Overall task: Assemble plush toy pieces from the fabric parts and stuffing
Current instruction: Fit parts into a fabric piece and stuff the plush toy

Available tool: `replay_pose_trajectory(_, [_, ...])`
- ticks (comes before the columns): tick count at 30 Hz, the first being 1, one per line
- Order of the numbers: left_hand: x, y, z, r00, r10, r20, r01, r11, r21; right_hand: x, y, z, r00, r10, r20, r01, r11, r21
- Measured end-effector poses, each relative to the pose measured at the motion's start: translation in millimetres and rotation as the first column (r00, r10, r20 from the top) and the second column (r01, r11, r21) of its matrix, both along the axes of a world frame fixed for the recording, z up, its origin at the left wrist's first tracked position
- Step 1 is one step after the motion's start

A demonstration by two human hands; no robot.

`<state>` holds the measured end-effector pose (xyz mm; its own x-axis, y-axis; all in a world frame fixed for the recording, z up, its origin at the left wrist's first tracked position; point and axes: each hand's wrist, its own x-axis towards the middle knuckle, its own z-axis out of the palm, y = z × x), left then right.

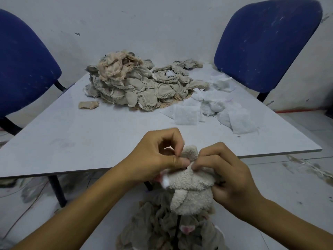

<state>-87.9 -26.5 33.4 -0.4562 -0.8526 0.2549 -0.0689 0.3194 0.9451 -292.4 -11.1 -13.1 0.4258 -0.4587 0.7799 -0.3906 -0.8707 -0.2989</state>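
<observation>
Fleecy cream plush piece (191, 192) held above lap, in front of table (90, 141) edge | left hand (158, 159) fingers pinch its top opening, right hand (228, 179) fingers grip its side | judged step: working stuffing in; keep opening spread, push small tufts | opening itself hidden by fingers, blurred; white tuft (164, 181) at left unclear.

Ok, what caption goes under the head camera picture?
Both hands, left and right, pinch a fluffy plush piece near the table.
</observation>
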Motion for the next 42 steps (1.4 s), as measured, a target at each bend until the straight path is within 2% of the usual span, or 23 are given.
replay_pose_trajectory(3, [-0.3,0.0,6.5,0.999,-0.048,0.014,0.047,0.997,0.059,3.6,3.7,4.4,0.973,-0.041,0.225,-0.011,0.974,0.225])
replay_pose_trajectory(5, [-2.1,2.2,7.6,1.000,0.010,0.025,-0.011,0.999,0.037,2.5,6.2,7.3,0.957,-0.066,0.283,-0.024,0.952,0.304])
replay_pose_trajectory(8, [-6.6,6.2,8.6,0.985,0.148,-0.087,-0.154,0.986,-0.069,-0.4,7.6,12.2,0.978,-0.068,0.195,0.042,0.990,0.133])
replay_pose_trajectory(10, [-10.0,6.4,9.6,0.980,0.134,-0.145,-0.154,0.978,-0.139,-0.3,6.2,13.8,0.984,-0.070,0.166,0.061,0.996,0.060])
replay_pose_trajectory(12, [-11.2,5.5,7.2,0.990,0.082,-0.118,-0.101,0.981,-0.164,0.8,4.8,10.2,0.991,-0.078,0.105,0.076,0.997,0.023])
replay_pose_trajectory(14, [-11.2,4.3,0.8,0.997,0.057,-0.057,-0.063,0.990,-0.125,0.4,2.0,4.6,0.995,-0.097,0.005,0.097,0.995,0.007])
replay_pose_trajectory(16, [-9.7,4.1,-4.8,0.997,0.075,-0.027,-0.076,0.997,-0.024,1.7,-0.8,-0.7,0.990,-0.111,-0.083,0.110,0.994,-0.015])
replay_pose_trajectory(20, [-2.5,3.3,-3.4,0.992,0.059,0.109,-0.065,0.997,0.048,5.1,-2.4,-3.2,0.987,-0.103,-0.120,0.108,0.994,0.034])
replay_pose_trajectory(23, [-0.6,4.3,-0.3,0.990,0.061,0.128,-0.069,0.996,0.060,4.5,-0.7,-4.8,0.982,-0.111,-0.151,0.122,0.990,0.065])
replay_pose_trajectory(25, [-4.0,6.3,2.6,0.994,0.105,0.036,-0.107,0.993,0.049,5.0,1.6,-3.6,0.987,-0.117,-0.111,0.125,0.990,0.062])
replay_pose_trajectory(28, [-9.8,4.7,0.4,0.975,0.133,-0.176,-0.135,0.991,0.003,5.0,1.3,3.2,0.990,-0.140,-0.032,0.139,0.990,-0.005])
replay_pose_trajectory(30, [-9.9,1.6,-5.9,0.963,0.130,-0.236,-0.128,0.991,0.024,5.3,-0.8,5.3,0.989,-0.138,-0.049,0.135,0.989,-0.054])
replay_pose_trajectory(34, [-5.7,0.2,-19.9,0.988,0.134,-0.081,-0.119,0.978,0.171,7.1,0.2,-1.8,0.982,-0.127,-0.143,0.124,0.992,-0.033])
replay_pose_trajectory(38, [0.3,-4.1,-13.0,0.997,0.022,0.079,-0.036,0.981,0.191,10.7,1.4,-5.2,0.980,-0.131,-0.147,0.142,0.988,0.066])
replay_pose_trajectory(42, [-1.5,0.0,-3.9,0.996,-0.086,0.007,0.084,0.982,0.172,8.6,1.9,-0.2,0.976,-0.118,-0.182,0.129,0.990,0.052])
